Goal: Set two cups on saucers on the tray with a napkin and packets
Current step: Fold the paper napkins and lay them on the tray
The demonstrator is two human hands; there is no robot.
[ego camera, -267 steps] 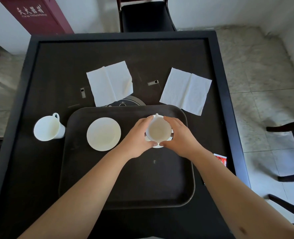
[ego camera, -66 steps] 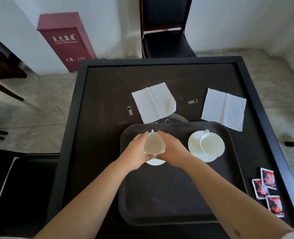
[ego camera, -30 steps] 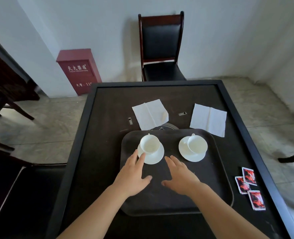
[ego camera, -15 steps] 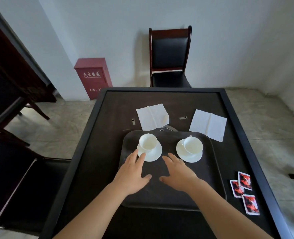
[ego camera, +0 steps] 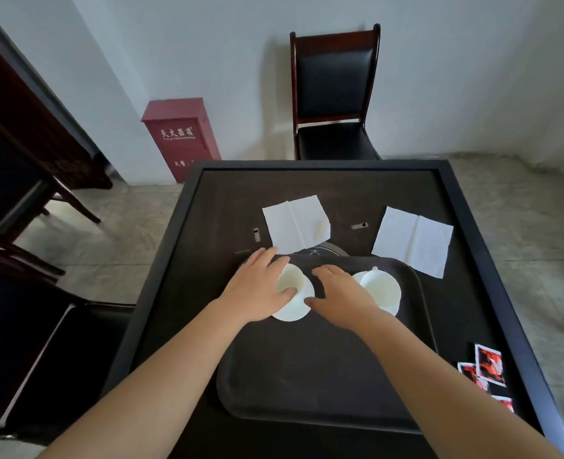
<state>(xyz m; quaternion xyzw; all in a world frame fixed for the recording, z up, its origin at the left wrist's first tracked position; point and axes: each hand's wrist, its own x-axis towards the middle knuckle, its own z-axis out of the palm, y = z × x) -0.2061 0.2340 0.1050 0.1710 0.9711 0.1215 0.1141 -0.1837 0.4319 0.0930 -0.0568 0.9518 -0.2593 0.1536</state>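
Head: left hand (ego camera: 257,293) perhaps touching cup (ego camera: 289,282) (open)

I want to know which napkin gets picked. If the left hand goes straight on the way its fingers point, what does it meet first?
Most likely the left napkin. The left hand reaches over the left cup, fingers pointing away from the person, their tips just short of that napkin's near edge. The hand's height above the table is unclear.

We see a near-black desk (ego camera: 214,226) carrying a dark brown tray (ego camera: 307,376) with two white cups (ego camera: 290,282) (ego camera: 378,286) on white saucers (ego camera: 290,313) (ego camera: 394,304). Toward the desk's far edge lie two plain white napkins (ego camera: 293,223) (ego camera: 413,240); at its right edge sit white-bordered packets (ego camera: 487,364) printed red and black. Beyond the desk stand a dark red box (ego camera: 181,137) with pale lettering and a reddish-brown chair (ego camera: 335,84) padded in black.
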